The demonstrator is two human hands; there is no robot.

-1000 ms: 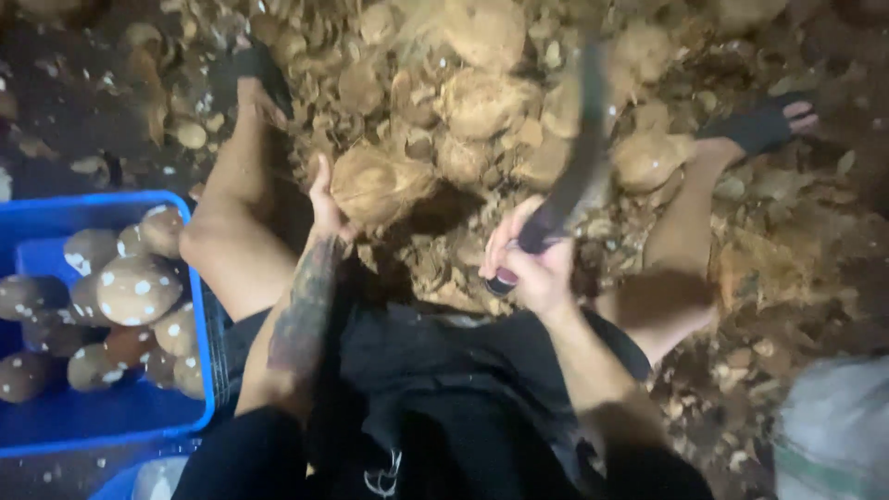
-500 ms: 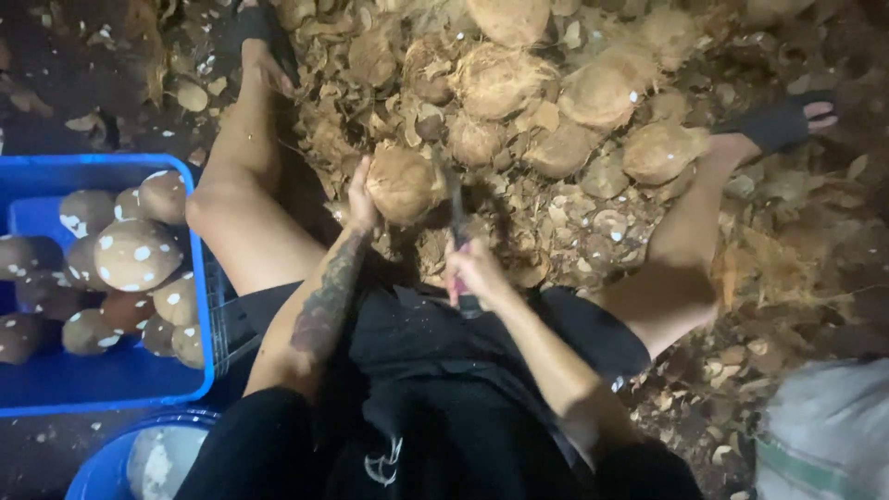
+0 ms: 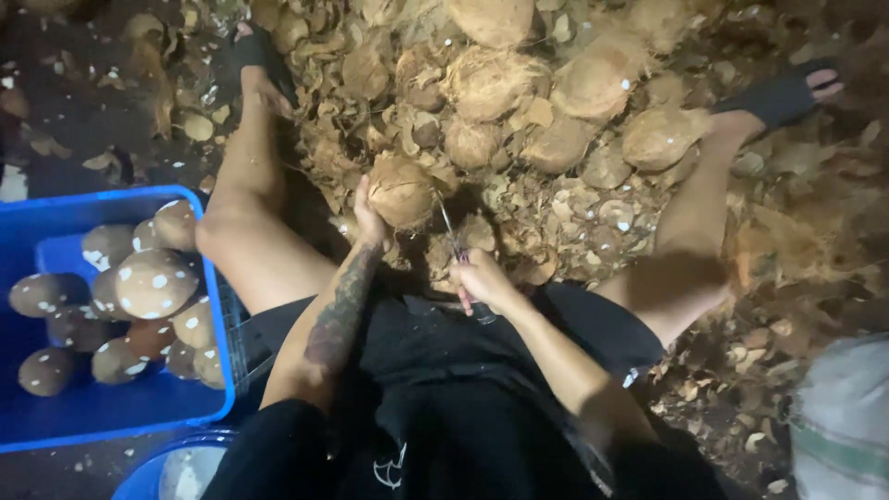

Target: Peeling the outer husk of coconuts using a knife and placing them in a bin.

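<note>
Coconut (image 3: 401,191) is sitting low between the knees, the left hand (image 3: 369,218) cupping its near side and steadying it over the husk pile (image 3: 519,111). Right hand (image 3: 482,278) is clenching a knife handle, the blade (image 3: 450,231) angling up beside the shell. Best practice, I'd judge: keeping those left fingers clear of the edge, cutting shallow. Peeled coconuts (image 3: 148,282) are resting in the blue crate (image 3: 111,407) alongside.
</note>
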